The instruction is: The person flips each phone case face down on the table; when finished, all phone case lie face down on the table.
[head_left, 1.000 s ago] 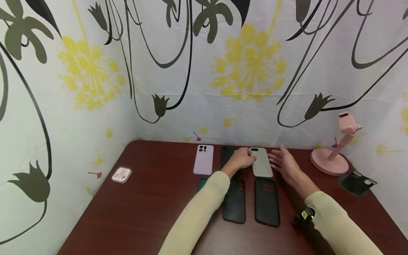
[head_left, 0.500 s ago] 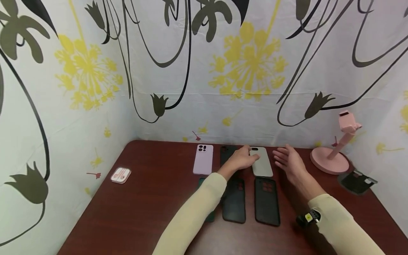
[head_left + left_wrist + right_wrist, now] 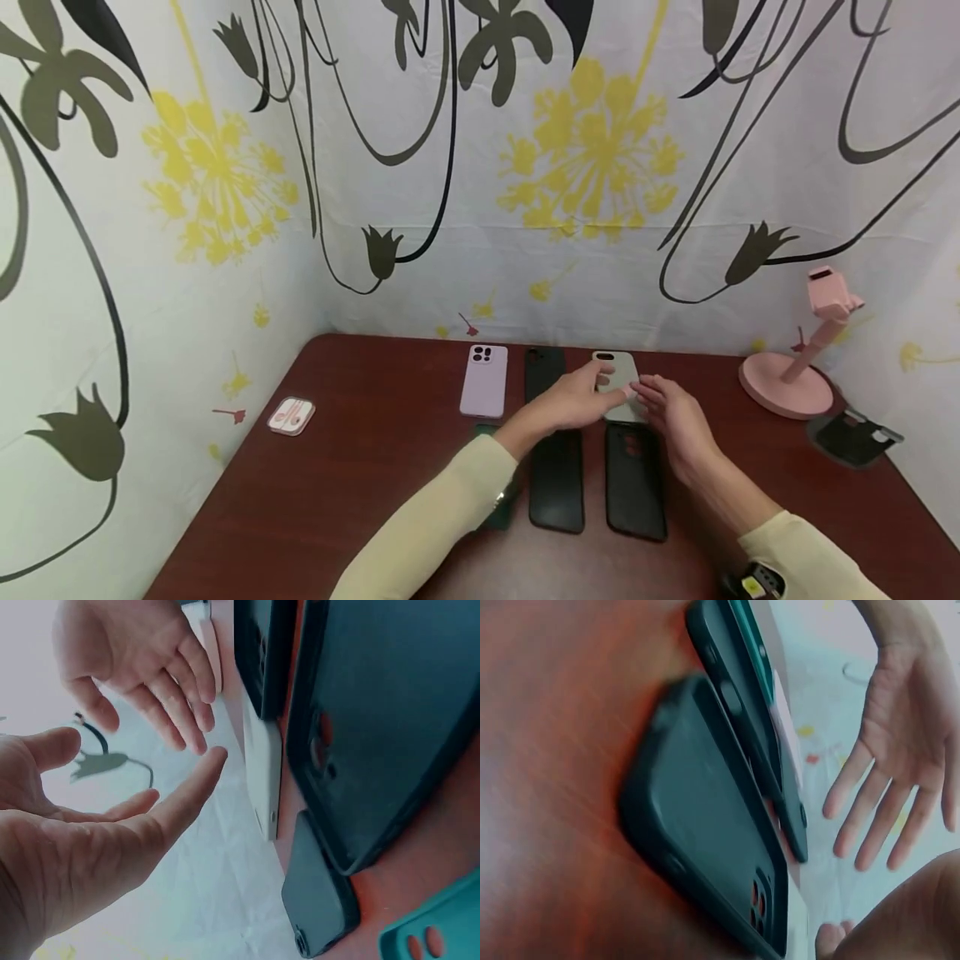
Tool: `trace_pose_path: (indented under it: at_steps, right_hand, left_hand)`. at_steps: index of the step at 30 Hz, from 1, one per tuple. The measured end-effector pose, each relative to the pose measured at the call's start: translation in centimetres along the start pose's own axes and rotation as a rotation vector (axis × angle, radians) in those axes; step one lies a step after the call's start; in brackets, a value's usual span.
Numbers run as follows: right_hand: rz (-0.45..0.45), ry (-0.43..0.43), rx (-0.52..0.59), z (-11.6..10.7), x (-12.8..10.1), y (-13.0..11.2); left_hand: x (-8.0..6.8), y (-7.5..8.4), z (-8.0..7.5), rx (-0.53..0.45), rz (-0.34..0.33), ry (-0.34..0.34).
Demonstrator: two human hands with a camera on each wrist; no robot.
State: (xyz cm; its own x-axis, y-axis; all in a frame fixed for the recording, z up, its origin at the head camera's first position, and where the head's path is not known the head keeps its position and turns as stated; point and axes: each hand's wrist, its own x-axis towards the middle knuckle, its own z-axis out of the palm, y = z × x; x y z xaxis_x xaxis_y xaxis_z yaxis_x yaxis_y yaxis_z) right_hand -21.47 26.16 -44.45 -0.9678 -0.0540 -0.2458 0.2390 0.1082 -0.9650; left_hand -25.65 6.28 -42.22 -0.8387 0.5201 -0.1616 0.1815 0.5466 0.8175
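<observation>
A pale grey-green phone case (image 3: 617, 365) lies at the back of the dark red table, partly hidden under both hands in the head view. Over it, my left hand (image 3: 573, 402) has its fingers spread and loose. My right hand (image 3: 678, 421) hovers along the case's right side, fingers extended and palm turned inward. In the left wrist view, the left fingers (image 3: 187, 791) and right fingers (image 3: 176, 709) are apart above the case's edge, holding nothing. Directly in front lies a black phone case (image 3: 636, 492), its hollow side up with camera cutouts.
Left of these are another black case (image 3: 557, 496), a dark case (image 3: 543, 367), a lilac case (image 3: 483, 382) and a teal case (image 3: 498, 518) partly under the left sleeve. A pink stand (image 3: 787, 385), a dark clear-edged packet (image 3: 853, 437) and boxed earphones (image 3: 291, 416) sit farther out.
My left hand has come off the top of the pale case, moving nearer and rightward, fingers loosened. My right hand first shifted right, then came left toward the case. The cases keep their places.
</observation>
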Motion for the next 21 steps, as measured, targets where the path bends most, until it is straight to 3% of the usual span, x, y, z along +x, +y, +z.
trace_pose_path:
  at_steps: [5, 11, 21]
  right_hand:
    - [0.036, -0.002, -0.035, 0.8, -1.7, 0.4]
    - [0.076, -0.012, -0.054, 0.8, -3.5, 0.9]
    - [0.237, -0.060, -0.035, -1.4, -4.1, 2.1]
  left_hand:
    - [-2.3, -0.9, 0.8, -0.027, -0.021, -0.055]
    - [-4.3, -2.1, 1.2, -0.180, -0.073, -0.123]
    - [-4.8, -2.5, 1.9, -0.354, -0.143, -0.186]
